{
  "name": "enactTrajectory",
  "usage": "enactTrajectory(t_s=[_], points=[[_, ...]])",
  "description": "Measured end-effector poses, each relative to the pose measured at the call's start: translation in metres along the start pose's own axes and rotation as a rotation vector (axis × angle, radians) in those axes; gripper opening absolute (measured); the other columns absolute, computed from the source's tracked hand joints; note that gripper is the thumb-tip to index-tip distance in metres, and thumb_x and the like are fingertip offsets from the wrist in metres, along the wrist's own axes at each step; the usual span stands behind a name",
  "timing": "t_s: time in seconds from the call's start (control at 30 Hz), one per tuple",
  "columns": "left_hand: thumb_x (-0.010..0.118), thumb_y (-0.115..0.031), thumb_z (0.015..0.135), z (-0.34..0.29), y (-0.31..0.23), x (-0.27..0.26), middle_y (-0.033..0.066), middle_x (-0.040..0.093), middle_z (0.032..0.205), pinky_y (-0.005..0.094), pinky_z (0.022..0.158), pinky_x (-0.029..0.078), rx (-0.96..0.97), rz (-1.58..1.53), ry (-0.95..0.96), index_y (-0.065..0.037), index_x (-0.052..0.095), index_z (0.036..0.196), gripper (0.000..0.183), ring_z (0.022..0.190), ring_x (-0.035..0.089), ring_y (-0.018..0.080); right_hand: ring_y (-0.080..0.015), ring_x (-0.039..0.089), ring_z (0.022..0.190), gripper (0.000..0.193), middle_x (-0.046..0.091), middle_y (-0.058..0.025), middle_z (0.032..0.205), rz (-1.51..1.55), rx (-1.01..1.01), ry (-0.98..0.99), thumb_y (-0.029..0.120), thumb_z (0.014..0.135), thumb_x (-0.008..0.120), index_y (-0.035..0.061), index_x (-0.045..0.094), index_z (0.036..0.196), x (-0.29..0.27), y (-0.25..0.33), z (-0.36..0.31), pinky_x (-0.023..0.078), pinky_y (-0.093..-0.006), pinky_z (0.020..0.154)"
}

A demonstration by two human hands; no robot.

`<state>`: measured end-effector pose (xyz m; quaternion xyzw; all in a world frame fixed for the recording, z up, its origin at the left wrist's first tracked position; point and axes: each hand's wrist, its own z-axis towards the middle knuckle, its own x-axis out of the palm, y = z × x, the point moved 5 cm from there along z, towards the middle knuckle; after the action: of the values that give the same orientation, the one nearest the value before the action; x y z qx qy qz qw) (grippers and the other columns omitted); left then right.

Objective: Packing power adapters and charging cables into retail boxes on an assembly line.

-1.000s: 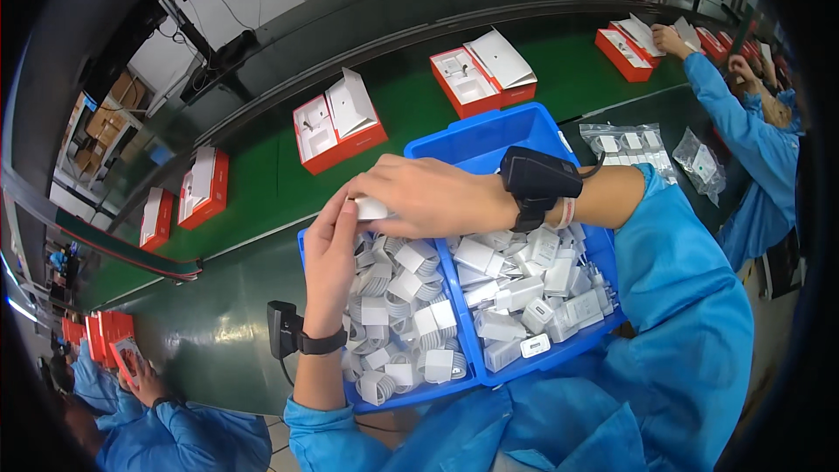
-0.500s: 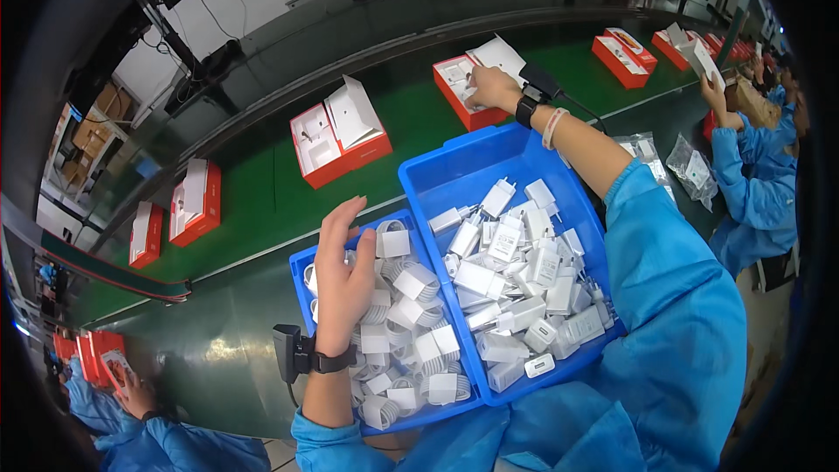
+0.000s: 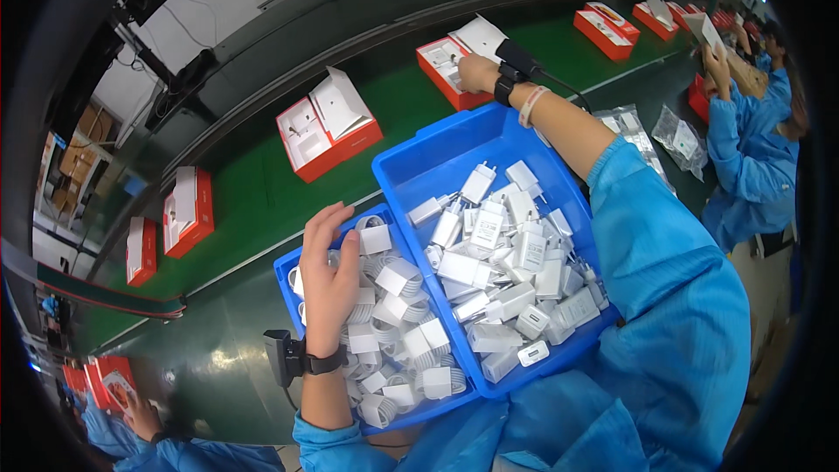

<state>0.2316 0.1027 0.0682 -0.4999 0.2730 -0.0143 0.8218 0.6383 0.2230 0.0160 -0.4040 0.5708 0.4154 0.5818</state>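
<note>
My left hand (image 3: 329, 273) is open over a blue bin (image 3: 285, 273) of coiled white cables (image 3: 398, 278), its fingers stretched and thumb apart. Each cable coil has a white paper band. My right hand (image 3: 478, 74) reaches far forward to an open red box (image 3: 456, 98) with a white inside and raised flap. Its fingers are curled down at the box's inner compartment. The fingertips and anything in them are hidden. Under my right arm stands a second blue bin (image 3: 437, 157), partly filled with white plug chargers (image 3: 488, 225).
Along the green belt (image 3: 249, 183) stand more open red boxes, one (image 3: 343, 145) nearest on the left. Clear plastic bags (image 3: 680, 142) lie right of my forearm. Co-workers in blue sleeves (image 3: 743, 144) sit at right and lower left. Wrist-worn devices trail cables.
The whole view has shifted and turned slightly. My right hand remains at the same red box, its fingers now more curled. My left hand stays open over the cables.
</note>
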Motion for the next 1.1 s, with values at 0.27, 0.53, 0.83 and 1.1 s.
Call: enactTrajectory(t_s=[0.27,0.53,0.83,1.1], points=[[0.057,-0.005,0.091,-0.004,0.007,0.002,0.0142,0.059,0.124,0.0322,0.095,0.044,-0.004,0.011,0.040,0.000,0.064,0.113,0.023,0.111,0.058,0.0254,-0.0352,0.069,0.094,0.028,0.070,-0.0229,0.099,-0.027,0.003,0.099,0.019,0.081,0.062,-0.0006,0.069,0.099,0.005,-0.016,-0.002,0.054,-0.0419,0.083],[0.058,-0.004,0.090,-0.001,0.003,0.013,0.0166,0.061,0.119,0.0338,0.098,0.043,0.011,0.028,0.127,0.000,0.064,0.111,0.021,0.113,0.058,0.0289,-0.0305,0.061,0.105,0.033,0.066,-0.0138,0.107,0.166,-0.656,0.265,0.007,0.078,0.059,0.0058,0.065,0.110,-0.074,0.019,-0.181,0.049,-0.0414,0.092],[0.052,0.000,0.092,-0.010,0.020,0.005,0.0111,0.060,0.116,0.0301,0.092,0.044,0.048,0.028,0.132,0.002,0.061,0.111,0.021,0.107,0.056,0.0200,-0.0281,0.070,0.079,0.045,0.069,-0.0088,0.081,-0.366,-0.738,0.227,0.024,0.047,0.084,0.0094,0.067,0.086,0.022,0.038,-0.195,0.053,-0.0419,0.071],[0.053,0.000,0.090,-0.007,0.005,0.015,0.0126,0.059,0.116,0.0312,0.090,0.045,-0.054,-0.024,0.129,0.002,0.062,0.107,0.020,0.104,0.058,0.0209,-0.0269,0.066,0.096,0.045,0.067,-0.0118,0.104,0.469,-0.710,0.191,0.019,0.070,0.078,0.0029,0.064,0.110,-0.057,0.014,-0.210,0.052,-0.0378,0.080]])
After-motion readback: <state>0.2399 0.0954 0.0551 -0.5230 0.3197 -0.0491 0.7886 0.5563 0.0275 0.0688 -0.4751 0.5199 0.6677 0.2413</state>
